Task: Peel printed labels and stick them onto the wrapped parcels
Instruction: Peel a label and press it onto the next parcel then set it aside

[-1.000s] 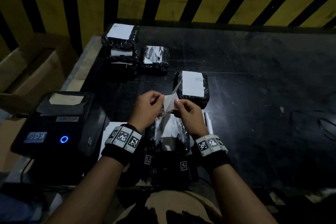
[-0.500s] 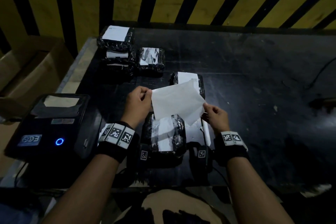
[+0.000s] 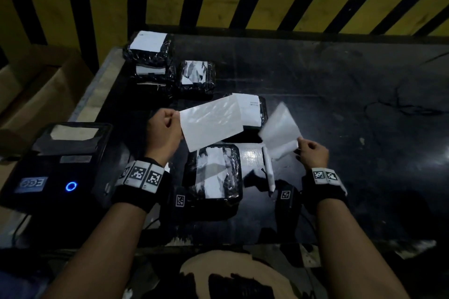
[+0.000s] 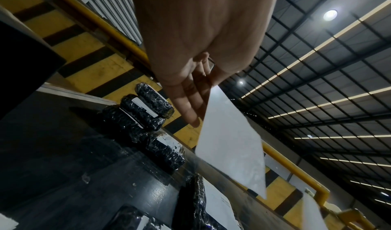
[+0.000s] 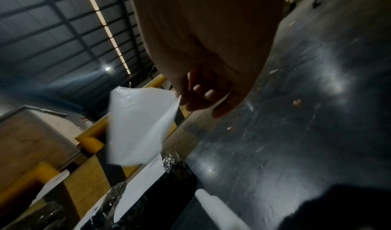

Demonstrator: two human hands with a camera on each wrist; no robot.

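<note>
Two white sheets held apart, one pinched per hand, six wrapped parcels on table.

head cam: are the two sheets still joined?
No: the left hand pinches one white sheet and the right hand pinches another sheet, with dark table visible between them.

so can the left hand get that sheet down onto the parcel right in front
Probably yes: the left hand pinches the sheet just above the near parcel, whose top lies uncovered, and the right hand is off to the side.
</note>
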